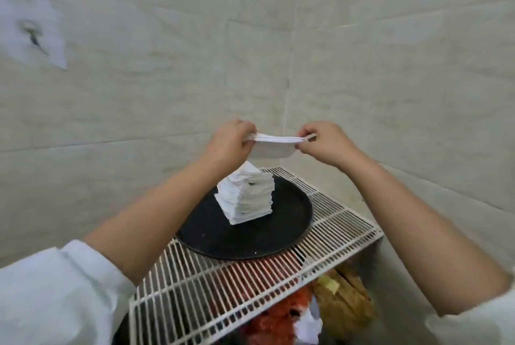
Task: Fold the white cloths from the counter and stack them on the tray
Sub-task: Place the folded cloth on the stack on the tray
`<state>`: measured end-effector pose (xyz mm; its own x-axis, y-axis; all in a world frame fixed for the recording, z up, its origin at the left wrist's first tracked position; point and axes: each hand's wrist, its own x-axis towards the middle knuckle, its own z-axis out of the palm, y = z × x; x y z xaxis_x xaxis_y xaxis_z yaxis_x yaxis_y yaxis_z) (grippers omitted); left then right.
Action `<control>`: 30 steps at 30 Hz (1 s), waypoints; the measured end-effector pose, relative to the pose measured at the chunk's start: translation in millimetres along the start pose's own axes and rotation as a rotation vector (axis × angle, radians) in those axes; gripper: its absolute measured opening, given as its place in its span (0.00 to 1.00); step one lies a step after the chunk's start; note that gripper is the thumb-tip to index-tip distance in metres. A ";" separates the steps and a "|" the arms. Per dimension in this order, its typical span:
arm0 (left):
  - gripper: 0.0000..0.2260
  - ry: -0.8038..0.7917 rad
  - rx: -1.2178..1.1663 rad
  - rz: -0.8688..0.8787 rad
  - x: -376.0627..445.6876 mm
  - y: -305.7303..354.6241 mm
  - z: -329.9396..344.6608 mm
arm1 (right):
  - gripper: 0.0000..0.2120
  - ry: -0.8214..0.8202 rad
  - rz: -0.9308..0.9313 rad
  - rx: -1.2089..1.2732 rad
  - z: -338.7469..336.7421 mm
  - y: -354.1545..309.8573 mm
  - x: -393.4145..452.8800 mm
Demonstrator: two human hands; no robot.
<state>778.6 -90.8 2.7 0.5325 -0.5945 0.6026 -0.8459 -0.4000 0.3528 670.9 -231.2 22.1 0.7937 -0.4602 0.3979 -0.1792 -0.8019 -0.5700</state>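
Both hands (278, 144) pinch folded white cloth (274, 145) above stack (246, 197) (on black tray (250, 236)).

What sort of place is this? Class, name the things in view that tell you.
Probably a restaurant back room or storage corner: tiled walls, a white wire rack bearing a black round serving tray, and a stack of folded white cloths.

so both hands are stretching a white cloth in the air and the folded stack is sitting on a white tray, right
Not quite: the tray is black, not white, as the head view shows. The rest holds: the left hand and right hand stretch a white cloth above the folded stack.
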 end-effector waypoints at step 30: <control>0.22 -0.007 -0.727 -1.163 44.2 -65.9 125.5 | 0.17 -0.616 0.511 0.784 147.3 106.6 122.6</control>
<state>861.7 -178.3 -83.8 0.9380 -0.1747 -0.2994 0.2605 -0.2148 0.9413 834.7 -317.0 -95.8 0.9229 -0.2249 -0.3125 -0.3231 -0.0110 -0.9463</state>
